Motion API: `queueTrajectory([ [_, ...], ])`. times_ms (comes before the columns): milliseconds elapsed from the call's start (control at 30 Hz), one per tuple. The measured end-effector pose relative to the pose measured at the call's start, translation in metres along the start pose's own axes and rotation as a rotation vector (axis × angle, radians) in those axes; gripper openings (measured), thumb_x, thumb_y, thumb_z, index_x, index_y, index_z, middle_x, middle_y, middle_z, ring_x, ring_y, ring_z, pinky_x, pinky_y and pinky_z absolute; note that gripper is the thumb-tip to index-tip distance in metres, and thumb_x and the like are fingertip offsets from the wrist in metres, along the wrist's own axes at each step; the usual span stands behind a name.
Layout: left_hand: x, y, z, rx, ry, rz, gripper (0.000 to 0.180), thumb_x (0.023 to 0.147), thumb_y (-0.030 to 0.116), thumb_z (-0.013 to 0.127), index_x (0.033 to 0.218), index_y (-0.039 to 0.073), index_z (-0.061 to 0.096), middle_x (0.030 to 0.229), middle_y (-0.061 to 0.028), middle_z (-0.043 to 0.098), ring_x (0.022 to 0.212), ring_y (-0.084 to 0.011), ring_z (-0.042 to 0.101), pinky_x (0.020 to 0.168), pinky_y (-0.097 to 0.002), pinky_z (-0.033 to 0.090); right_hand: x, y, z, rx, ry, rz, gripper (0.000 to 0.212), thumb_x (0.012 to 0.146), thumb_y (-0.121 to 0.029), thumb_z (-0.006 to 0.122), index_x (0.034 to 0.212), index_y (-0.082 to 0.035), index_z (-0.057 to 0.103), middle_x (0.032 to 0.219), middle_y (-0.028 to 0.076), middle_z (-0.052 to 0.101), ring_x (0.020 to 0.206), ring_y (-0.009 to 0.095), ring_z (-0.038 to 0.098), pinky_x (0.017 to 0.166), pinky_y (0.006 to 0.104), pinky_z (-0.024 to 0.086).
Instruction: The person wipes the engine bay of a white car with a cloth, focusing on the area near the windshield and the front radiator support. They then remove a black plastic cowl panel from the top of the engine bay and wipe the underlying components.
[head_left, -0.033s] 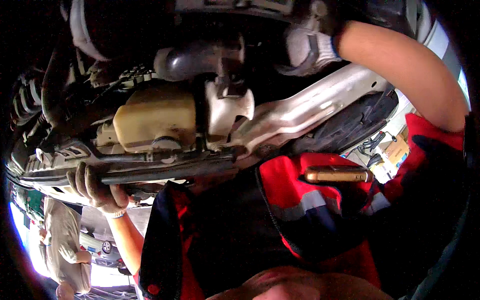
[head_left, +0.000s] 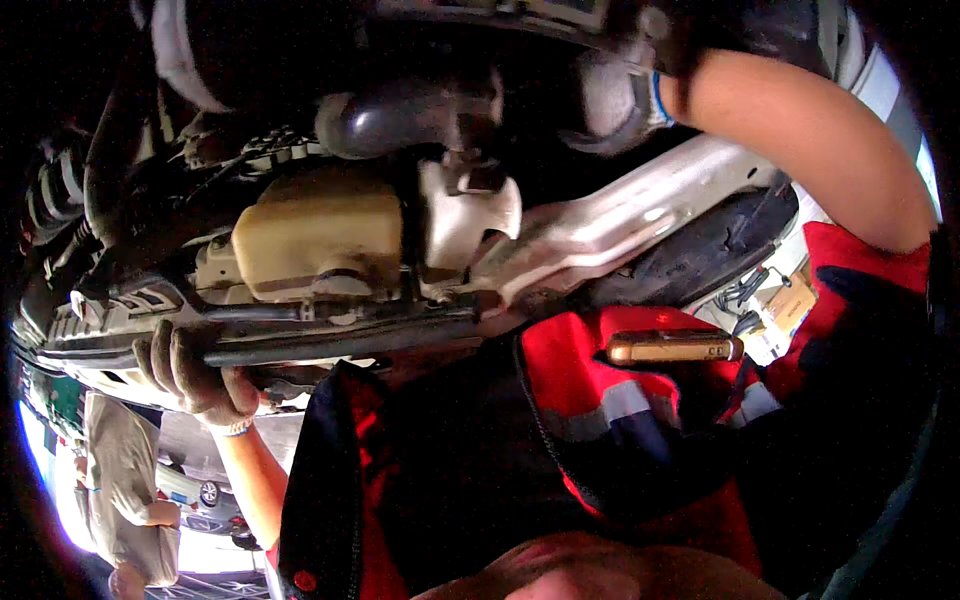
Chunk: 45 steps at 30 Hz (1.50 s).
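My left hand (head_left: 205, 385), in a dark grey work glove, is closed at the front edge of a car's engine bay. Its fingers curl up around the left end of a long black bar (head_left: 345, 343), with the thumb on the near side. My right arm arches in from the right and reaches deep into the bay. The gloved right hand (head_left: 610, 100) shows only in part, next to dark parts at the top; shadow hides its fingers. Between the hands are a yellowed plastic reservoir (head_left: 320, 240), a black curved pipe (head_left: 400, 122) and a pale metal bracket (head_left: 455, 215).
A silver body rail (head_left: 620, 220) slants up to the right, above a black wheel-arch liner (head_left: 700, 245). A gold phone (head_left: 672, 347) sits at my red and black jacket. Behind at lower left stand another person (head_left: 120, 460) in beige and a parked car (head_left: 205, 495).
The view has shifted slightly, moving the engine parts a little to the right. My right wrist has turned or shifted a bit, showing a blue cuff edge. The left hand keeps its hold.
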<state>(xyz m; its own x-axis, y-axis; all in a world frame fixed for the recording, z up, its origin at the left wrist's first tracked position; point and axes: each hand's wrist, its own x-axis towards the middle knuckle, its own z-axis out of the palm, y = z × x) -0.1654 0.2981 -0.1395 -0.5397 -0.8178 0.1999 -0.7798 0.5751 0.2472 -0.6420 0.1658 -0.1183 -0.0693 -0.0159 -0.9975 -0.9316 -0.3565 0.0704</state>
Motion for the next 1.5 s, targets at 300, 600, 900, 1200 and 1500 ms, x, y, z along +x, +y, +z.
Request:
queueTrajectory([
  [300,0.0,-0.004,-0.003,-0.003,-0.032,0.007,0.065,0.096,0.042,0.05,0.138,-0.007,0.054,0.134,-0.031,0.06,0.13,-0.0475,0.053,0.117,-0.0667,0.029,0.04,-0.019,-0.022,-0.151,-0.064,0.057,0.035,0.101,-0.029,0.055,0.119,-0.002,0.068,0.113,0.02,0.07,0.103,0.041,0.066,0.092,0.0492,0.055],
  [600,-0.007,-0.007,-0.002,-0.016,-0.019,0.029,0.066,0.096,0.047,0.052,0.139,-0.003,0.053,0.134,-0.0304,0.06,0.129,-0.044,0.055,0.119,-0.066,0.026,0.058,-0.015,-0.029,-0.198,-0.09,0.064,0.038,0.102,-0.031,0.051,0.116,-0.001,0.069,0.114,0.022,0.07,0.102,0.042,0.066,0.091,0.0506,0.054],
  [900,0.011,0.001,0.002,-0.006,0.051,0.007,0.065,0.095,0.043,0.054,0.134,-0.008,0.06,0.134,-0.0265,0.064,0.128,-0.0476,0.056,0.118,-0.0639,0.031,0.013,-0.015,-0.018,-0.285,-0.013,0.097,0.042,0.104,-0.034,0.047,0.114,0.0,0.07,0.115,0.024,0.07,0.101,0.043,0.065,0.09,0.052,0.054],
  [1200,0.022,0.009,0.005,-0.044,0.105,0.01,0.054,0.09,0.032,0.065,0.134,0.0,0.063,0.135,-0.0214,0.063,0.132,-0.05,0.05,0.119,-0.0575,0.032,-0.064,0.006,0.086,0.05,0.724,0.069,0.049,0.103,-0.041,0.045,0.115,-0.002,0.072,0.121,0.023,0.07,0.104,0.04,0.067,0.088,0.0535,0.056],
  [1500,0.008,0.007,-0.002,-0.073,0.205,-0.029,0.052,0.079,0.017,0.076,0.129,0.009,0.069,0.132,-0.02,0.066,0.128,-0.0447,0.056,0.113,-0.0528,0.041,-0.055,-0.114,0.251,0.521,1.506,-0.181,0.054,0.095,-0.034,0.067,0.136,-0.001,0.057,0.139,0.026,0.057,0.127,0.045,0.057,0.108,0.0481,0.048],
])
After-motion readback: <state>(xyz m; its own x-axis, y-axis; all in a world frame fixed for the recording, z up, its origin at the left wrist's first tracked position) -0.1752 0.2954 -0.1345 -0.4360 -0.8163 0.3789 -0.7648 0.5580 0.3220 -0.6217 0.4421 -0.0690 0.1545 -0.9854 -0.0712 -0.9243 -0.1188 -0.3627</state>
